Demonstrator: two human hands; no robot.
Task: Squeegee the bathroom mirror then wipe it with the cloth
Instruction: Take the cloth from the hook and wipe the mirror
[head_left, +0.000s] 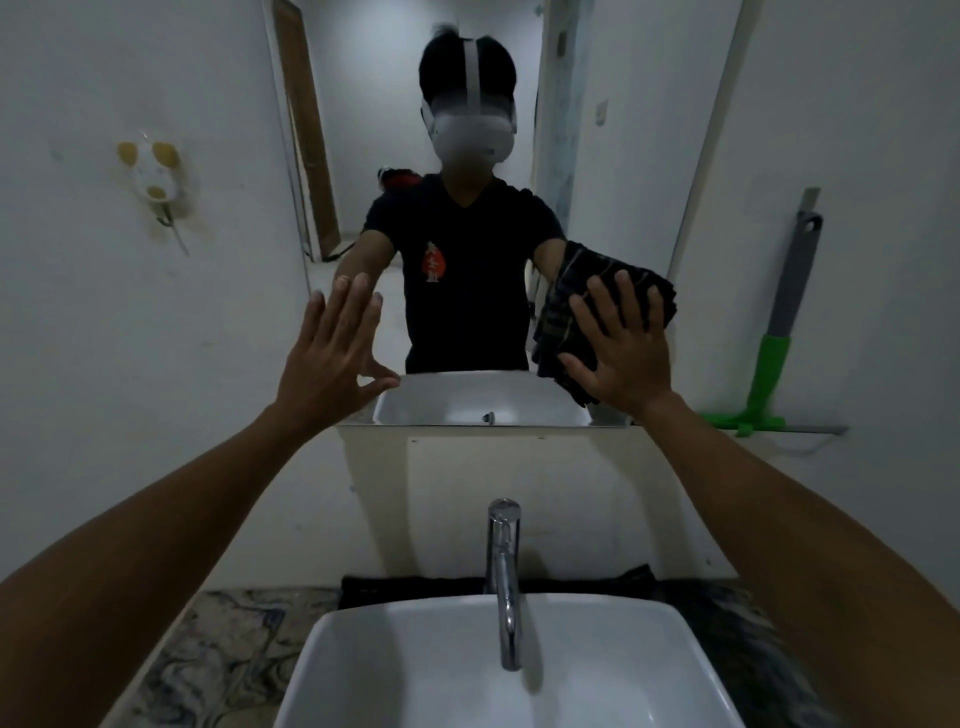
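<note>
The bathroom mirror (467, 312) hangs on the wall above the sink. My right hand (621, 353) presses a dark checked cloth (571, 291) flat against the mirror's lower right part, fingers straight and spread. At the mirror's lower left edge my left hand (332, 353) lies flat on the glass, fingers straight, thumb near the bottom rim. A squeegee (769, 364) with a green head and grey handle leans upright against the wall on a small shelf to the right of the mirror, apart from both hands.
A white basin (363, 675) with a chrome tap (504, 577) sits right below on a marbled counter (218, 654). A stained white holder (153, 176) is stuck to the left wall. The mirror shows a person in a dark shirt and a doorway behind.
</note>
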